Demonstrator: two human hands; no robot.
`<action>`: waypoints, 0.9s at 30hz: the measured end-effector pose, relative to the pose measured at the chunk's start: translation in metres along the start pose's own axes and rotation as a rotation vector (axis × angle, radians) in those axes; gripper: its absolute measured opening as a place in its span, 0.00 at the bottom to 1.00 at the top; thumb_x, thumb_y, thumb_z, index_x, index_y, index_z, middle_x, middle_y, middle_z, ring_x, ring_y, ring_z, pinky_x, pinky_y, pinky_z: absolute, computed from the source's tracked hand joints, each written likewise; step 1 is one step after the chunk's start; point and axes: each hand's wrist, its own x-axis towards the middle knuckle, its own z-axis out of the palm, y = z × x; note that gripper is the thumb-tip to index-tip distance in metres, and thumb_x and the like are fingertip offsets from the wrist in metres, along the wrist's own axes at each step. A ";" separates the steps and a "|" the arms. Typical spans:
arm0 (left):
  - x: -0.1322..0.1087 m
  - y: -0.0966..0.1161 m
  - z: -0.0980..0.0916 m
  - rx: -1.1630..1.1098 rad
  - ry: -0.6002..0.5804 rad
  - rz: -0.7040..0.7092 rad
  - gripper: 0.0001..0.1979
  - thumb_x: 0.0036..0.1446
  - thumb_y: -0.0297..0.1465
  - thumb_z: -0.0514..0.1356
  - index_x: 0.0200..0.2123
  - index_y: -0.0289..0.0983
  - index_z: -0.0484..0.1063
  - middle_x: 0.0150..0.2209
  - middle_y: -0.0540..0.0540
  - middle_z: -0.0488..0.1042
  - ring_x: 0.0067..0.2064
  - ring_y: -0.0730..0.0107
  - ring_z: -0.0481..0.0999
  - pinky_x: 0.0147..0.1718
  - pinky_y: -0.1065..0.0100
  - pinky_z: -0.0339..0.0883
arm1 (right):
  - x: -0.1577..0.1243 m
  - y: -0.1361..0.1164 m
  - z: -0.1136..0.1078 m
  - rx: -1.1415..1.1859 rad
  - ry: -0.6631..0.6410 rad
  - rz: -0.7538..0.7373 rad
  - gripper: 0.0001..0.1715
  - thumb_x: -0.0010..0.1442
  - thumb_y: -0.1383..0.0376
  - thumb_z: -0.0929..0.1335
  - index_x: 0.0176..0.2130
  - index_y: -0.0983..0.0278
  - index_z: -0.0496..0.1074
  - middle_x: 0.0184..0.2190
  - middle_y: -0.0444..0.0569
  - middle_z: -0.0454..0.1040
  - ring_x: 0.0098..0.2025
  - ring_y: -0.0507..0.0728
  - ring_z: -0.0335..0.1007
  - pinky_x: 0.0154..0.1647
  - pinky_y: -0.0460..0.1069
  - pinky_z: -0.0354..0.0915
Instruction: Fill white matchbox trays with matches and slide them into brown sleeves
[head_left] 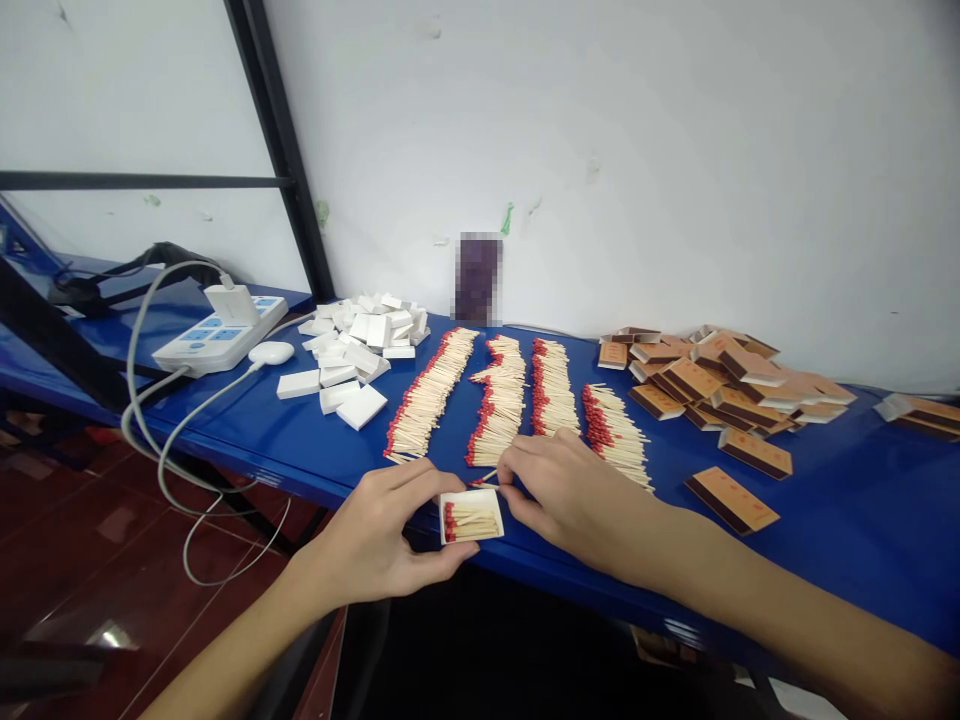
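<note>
My left hand [390, 530] grips a small white matchbox tray [469, 497] between thumb and fingers, at the table's front edge. Red-tipped matches [472, 522] lie side by side in the tray, heads to the left, with bare cardboard showing along its far side. Just beyond the tray's right corner, my right hand [559, 490] is closed in a pinch on a few loose matches [484, 482]. Behind both hands, long rows of matches [435, 390] stretch back over the blue table; the right hand partly covers the nearer ends of some.
White matchbox trays [364, 330] are heaped at the back left. Brown matchbox sleeves [697, 380] form a pile on the right, with one sleeve [733, 500] nearer the front. A power strip [217, 335] with white cables stands left, beside a black metal frame [289, 150].
</note>
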 end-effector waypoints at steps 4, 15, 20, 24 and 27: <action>-0.002 0.000 0.000 0.002 -0.005 0.009 0.12 0.57 0.31 0.67 0.44 0.37 0.73 0.30 0.51 0.73 0.26 0.73 0.66 0.28 0.72 0.65 | -0.001 0.002 0.002 -0.017 0.044 -0.068 0.07 0.67 0.72 0.64 0.36 0.65 0.68 0.34 0.49 0.74 0.35 0.56 0.69 0.42 0.53 0.60; 0.000 0.000 0.000 0.019 0.022 0.004 0.13 0.57 0.31 0.68 0.45 0.36 0.72 0.31 0.51 0.72 0.26 0.75 0.65 0.27 0.72 0.62 | -0.005 -0.008 -0.011 0.019 0.156 -0.148 0.08 0.69 0.70 0.62 0.36 0.64 0.66 0.32 0.46 0.72 0.34 0.56 0.68 0.39 0.52 0.58; 0.000 0.001 0.000 0.028 0.027 0.020 0.12 0.57 0.30 0.67 0.44 0.36 0.72 0.29 0.52 0.71 0.26 0.74 0.66 0.27 0.72 0.62 | -0.005 -0.016 -0.005 -0.019 0.134 -0.202 0.10 0.70 0.69 0.61 0.35 0.64 0.66 0.32 0.46 0.72 0.33 0.55 0.68 0.39 0.52 0.58; 0.001 0.001 0.001 0.030 0.034 0.030 0.12 0.57 0.31 0.67 0.44 0.36 0.72 0.29 0.51 0.71 0.26 0.74 0.66 0.26 0.72 0.62 | -0.006 -0.017 -0.003 0.032 0.097 -0.188 0.10 0.70 0.69 0.61 0.35 0.64 0.66 0.33 0.46 0.73 0.34 0.55 0.69 0.39 0.52 0.57; 0.001 0.001 0.001 0.026 0.038 0.036 0.12 0.57 0.32 0.67 0.44 0.36 0.72 0.29 0.51 0.71 0.26 0.74 0.66 0.26 0.72 0.63 | -0.006 -0.017 -0.007 0.070 0.091 -0.171 0.09 0.70 0.69 0.62 0.36 0.63 0.66 0.33 0.46 0.73 0.34 0.55 0.69 0.39 0.51 0.57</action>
